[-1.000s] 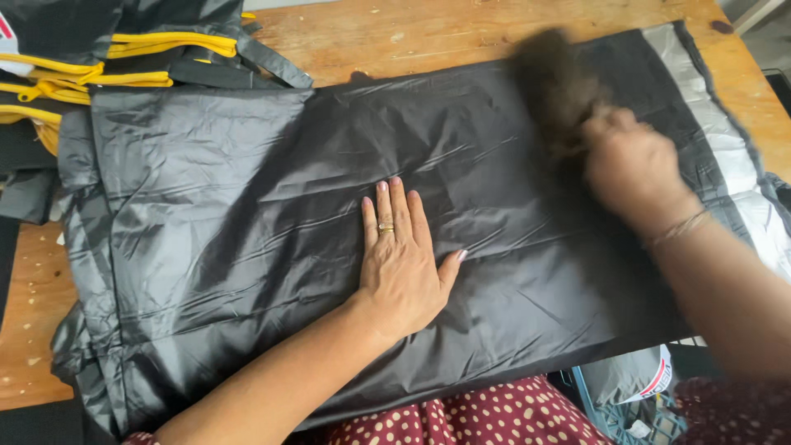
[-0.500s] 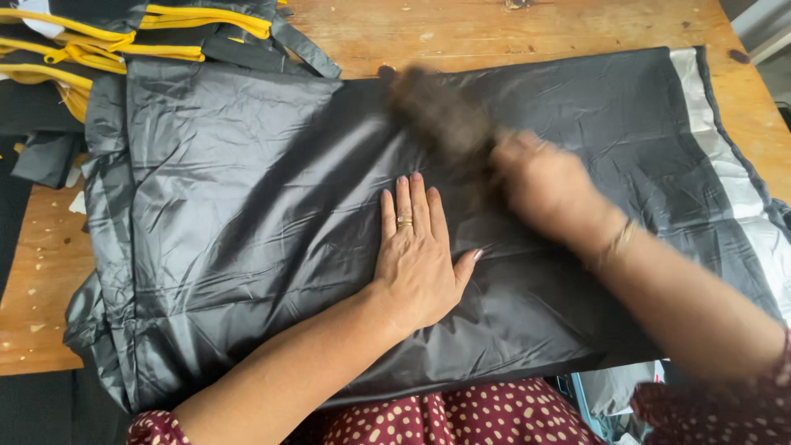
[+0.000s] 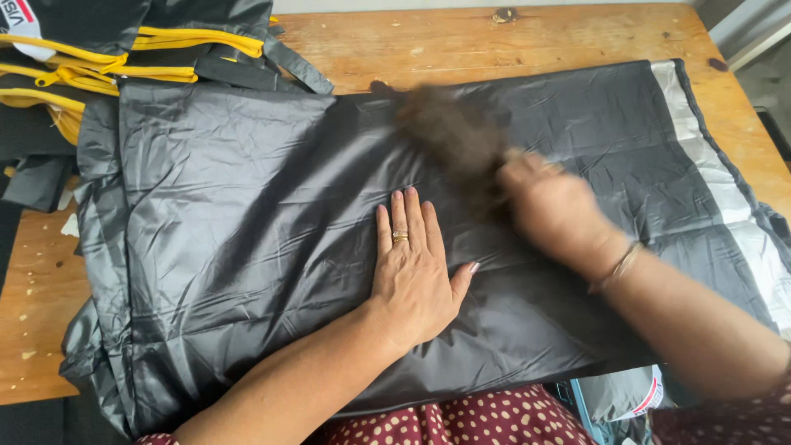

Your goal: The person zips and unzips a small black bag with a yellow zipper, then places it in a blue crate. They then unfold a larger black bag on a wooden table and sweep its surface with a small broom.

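Black shiny fabric [image 3: 247, 239] covers our wooden table [image 3: 577, 41]. Our left hand [image 3: 416, 272] presses flat on it, fingers spread. Our right hand [image 3: 556, 210], blurred, seems closed around a dark brush [image 3: 453, 136] on the fabric.

worn wooden table [image 3: 527, 37], scratched and paint-flecked, fills the view. pale wall edge [image 3: 461, 4] along top. soft, even daylight.
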